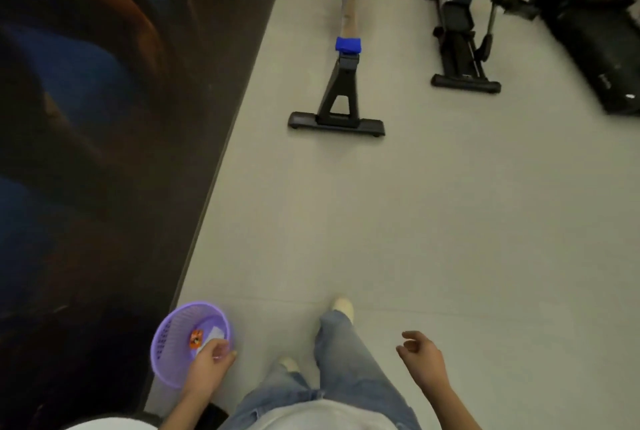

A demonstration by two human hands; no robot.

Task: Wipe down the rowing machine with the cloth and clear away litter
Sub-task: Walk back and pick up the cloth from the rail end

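Note:
The rowing machine (341, 83) stands far ahead on the grey floor, its black rear leg and foot bar facing me. A blue cloth (348, 44) lies folded over its rail just above the leg. My left hand (207, 367) grips the rim of a purple plastic basket (173, 336) at the lower left. Inside the basket lie a small orange wrapper (196, 338) and a white scrap (215, 332). My right hand (420, 357) hangs free at the lower right, fingers loosely curled and apart, holding nothing.
A dark glossy wall (104, 152) runs along the left side. An elliptical trainer (462, 24) and a treadmill (595, 45) stand to the right of the rower. My legs in jeans (339, 360) are mid-step on the floor.

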